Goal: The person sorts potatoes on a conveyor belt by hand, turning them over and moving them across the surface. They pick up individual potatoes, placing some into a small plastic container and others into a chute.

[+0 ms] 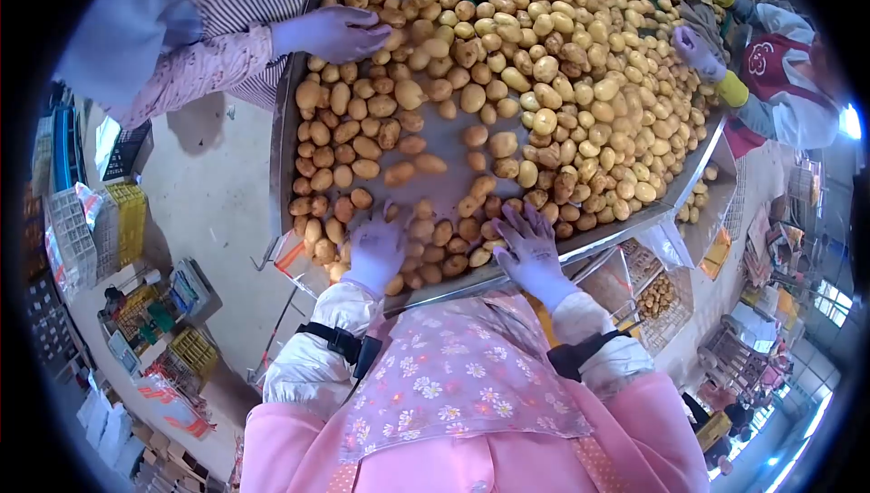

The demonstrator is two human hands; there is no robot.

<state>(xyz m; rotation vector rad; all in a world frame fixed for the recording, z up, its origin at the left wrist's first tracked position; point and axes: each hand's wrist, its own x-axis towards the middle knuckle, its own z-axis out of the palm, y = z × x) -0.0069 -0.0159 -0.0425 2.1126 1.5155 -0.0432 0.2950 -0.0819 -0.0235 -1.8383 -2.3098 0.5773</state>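
Observation:
Many potatoes (589, 85) cover a metal sorting table (435, 144), densest at the centre and right. My left hand (377, 250), in a purple glove, lies among potatoes at the near left edge; its fingertips are blurred and partly hidden by them. My right hand (533, 246), gloved alike, rests on the potatoes at the near edge with its fingers spread. Between my two hands lies a group of potatoes. A strip of bare metal shows beyond them.
At the left edge a co-worker's gloved hand (340, 33) touches potatoes. Another co-worker's gloved hands (698, 52) reach in from the right. Below the table's right side are a crate (654, 298) of potatoes and a yellow bag. Stacked crates (95, 230) stand at the left.

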